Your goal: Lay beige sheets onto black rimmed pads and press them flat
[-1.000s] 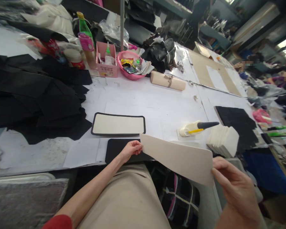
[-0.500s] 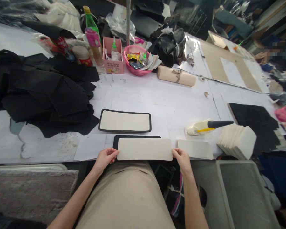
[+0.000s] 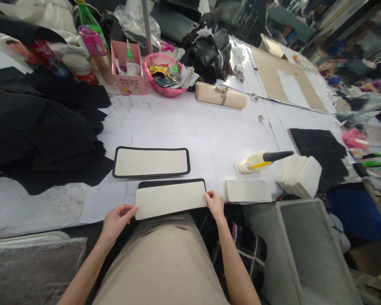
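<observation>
A cream rounded rectangular board [image 3: 170, 200] is pinched at its two short ends, the left by my left hand [image 3: 118, 220] and the right by my right hand [image 3: 215, 203]. It lies over a black rounded piece [image 3: 171, 183], whose far edge and right corner show beyond it; whether they touch I cannot tell. Just past it rests another cream board [image 3: 152, 162] on a black piece that makes a dark border all round. To the right of my right hand lies a thin cream board [image 3: 248, 191].
A glue-coated tub with a dark-handled brush [image 3: 277, 156] and a yellow-handled tool [image 3: 260, 165] stands right. Beside it leans a stack of cream boards [image 3: 300, 176]. Black sheets [image 3: 41, 131] are heaped left; a pink basket [image 3: 168, 91] and roll [image 3: 220, 95] sit behind.
The cream board has shifted left over the black piece and tilted, its left end nearer me. Both hands moved with it. The whole view has swung slightly to the right.
</observation>
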Available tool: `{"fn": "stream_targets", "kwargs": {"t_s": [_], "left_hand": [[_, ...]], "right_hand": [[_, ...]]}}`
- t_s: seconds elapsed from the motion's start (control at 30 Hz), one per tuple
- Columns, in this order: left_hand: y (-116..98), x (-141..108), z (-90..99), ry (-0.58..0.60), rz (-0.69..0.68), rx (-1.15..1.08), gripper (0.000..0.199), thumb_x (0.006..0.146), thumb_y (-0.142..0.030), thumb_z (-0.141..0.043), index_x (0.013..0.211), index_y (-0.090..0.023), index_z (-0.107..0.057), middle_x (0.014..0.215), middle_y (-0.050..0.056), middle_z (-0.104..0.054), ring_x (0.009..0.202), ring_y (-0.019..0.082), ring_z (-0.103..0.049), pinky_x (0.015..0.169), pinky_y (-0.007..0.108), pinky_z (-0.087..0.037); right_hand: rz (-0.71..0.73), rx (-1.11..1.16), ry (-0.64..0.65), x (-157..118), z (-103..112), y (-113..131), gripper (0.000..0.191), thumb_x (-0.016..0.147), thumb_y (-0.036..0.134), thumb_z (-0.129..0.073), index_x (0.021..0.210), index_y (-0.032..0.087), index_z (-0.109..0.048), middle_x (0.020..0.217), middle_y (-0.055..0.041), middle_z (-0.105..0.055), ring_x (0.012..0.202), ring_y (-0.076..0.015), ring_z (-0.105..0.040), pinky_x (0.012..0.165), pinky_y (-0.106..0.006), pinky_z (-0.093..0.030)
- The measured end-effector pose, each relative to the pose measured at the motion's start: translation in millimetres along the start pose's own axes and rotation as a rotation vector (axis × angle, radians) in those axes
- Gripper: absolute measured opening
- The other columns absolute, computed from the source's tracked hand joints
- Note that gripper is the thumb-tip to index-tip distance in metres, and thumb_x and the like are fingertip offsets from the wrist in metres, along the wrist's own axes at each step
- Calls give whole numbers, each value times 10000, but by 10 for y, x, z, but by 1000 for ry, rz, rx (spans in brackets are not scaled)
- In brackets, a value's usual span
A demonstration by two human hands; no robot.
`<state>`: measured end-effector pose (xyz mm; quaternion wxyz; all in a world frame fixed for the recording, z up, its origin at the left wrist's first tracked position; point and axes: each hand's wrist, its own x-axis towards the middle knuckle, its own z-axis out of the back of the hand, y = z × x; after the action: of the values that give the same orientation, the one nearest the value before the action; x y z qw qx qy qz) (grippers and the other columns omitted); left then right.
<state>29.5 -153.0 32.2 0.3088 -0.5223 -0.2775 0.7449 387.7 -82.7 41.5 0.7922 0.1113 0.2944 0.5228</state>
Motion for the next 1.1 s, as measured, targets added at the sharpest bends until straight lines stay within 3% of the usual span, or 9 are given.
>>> {"fn": "stream_targets", "kwargs": {"t_s": [0.43,0.93,1.1], "left_hand": [[-53,79,-84,-44,-31,3,446,608,-595,-713,733,-170,-661,501,-40,-550,449,102,-436,461,228,-349],[85,187,-150,-56,-1,-15,456,593,-593,-722,719,-157,-672,451,-59,-494,410,82,-388,426,211,-292],[83,212,-188,-88,2,27,436,593,-586,-704,691,-162,-673,459,-36,-547,402,103,-427,419,227,-304]], "right_hand": [[-18,-182,-36,127,-126,-27,196,809,279,-496,785,193,-671,867,-33,-648,722,-153,-574,648,-238,-397],[-52,-221,-8,199,-161,-73,210,811,293,-511,818,193,-696,885,-47,-666,781,-178,-617,668,-249,-422],[-54,-214,9,214,-165,-91,226,810,306,-507,821,195,-704,883,-57,-671,791,-190,-624,672,-258,-431]]}}
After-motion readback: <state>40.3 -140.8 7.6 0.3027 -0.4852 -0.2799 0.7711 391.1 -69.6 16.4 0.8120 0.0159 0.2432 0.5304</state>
